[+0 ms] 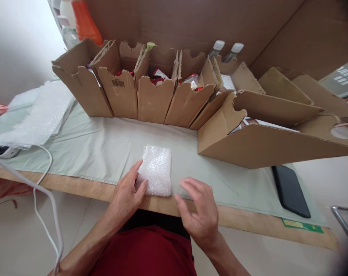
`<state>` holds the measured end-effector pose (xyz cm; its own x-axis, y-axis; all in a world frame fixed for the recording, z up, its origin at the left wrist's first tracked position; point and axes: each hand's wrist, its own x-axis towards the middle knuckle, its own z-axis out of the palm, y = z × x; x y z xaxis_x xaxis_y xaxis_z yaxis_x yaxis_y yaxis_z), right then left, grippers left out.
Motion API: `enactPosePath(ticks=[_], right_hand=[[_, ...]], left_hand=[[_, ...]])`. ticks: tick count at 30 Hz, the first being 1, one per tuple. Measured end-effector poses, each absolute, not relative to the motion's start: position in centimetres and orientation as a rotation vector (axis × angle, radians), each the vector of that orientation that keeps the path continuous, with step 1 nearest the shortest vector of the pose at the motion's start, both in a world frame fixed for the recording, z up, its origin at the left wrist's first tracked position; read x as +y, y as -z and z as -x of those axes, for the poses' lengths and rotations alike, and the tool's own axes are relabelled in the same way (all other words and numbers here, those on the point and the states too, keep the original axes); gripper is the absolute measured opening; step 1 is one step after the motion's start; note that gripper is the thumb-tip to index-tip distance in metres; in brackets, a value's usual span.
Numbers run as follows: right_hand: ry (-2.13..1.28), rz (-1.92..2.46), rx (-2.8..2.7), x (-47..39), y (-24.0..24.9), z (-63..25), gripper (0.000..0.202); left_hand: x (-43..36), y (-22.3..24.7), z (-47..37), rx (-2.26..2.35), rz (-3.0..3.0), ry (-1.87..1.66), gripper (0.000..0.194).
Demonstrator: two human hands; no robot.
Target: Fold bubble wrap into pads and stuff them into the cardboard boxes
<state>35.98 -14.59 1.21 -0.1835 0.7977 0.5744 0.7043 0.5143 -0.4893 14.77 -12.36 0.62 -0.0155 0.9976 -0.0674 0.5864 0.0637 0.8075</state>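
Observation:
A flat bubble-wrap packet (157,170) lies on the pale green cloth at the table's front edge. My left hand (128,193) touches its left side and lower left corner, with thumb and forefinger apart. Just right of the packet, my right hand (199,211) hovers near the table edge, its fingers apart and slightly blurred, holding nothing. What is inside the packet cannot be made out.
Several cardboard holders (155,100) stand in a row behind, some with red packets inside. A larger carton (257,142) leans at the right, near a black phone (291,191). Bubble-wrap sheets (43,113) and a white cable (51,199) are at the left.

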Motion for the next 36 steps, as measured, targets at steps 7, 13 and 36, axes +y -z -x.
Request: enactPosePath(ticks=[7,13,36], right_hand=[[-0.14,1.134,-2.395,-12.7,-0.6,-35.2,0.022],[-0.613,1.149,-2.257,-11.1,-1.8,-36.0,0.019],[-0.457,1.506,-2.069,-7.7,-1.0,-36.4,0.037]], left_hand=[[-12.0,0.1,-14.5,1.741,-1.764,-0.742,0.057],[-14.3,-0.9,-13.1,1.379,-2.148,-0.929,0.058],[-8.9,0.1,-14.3,1.791,-1.774,-0.824,0.027]])
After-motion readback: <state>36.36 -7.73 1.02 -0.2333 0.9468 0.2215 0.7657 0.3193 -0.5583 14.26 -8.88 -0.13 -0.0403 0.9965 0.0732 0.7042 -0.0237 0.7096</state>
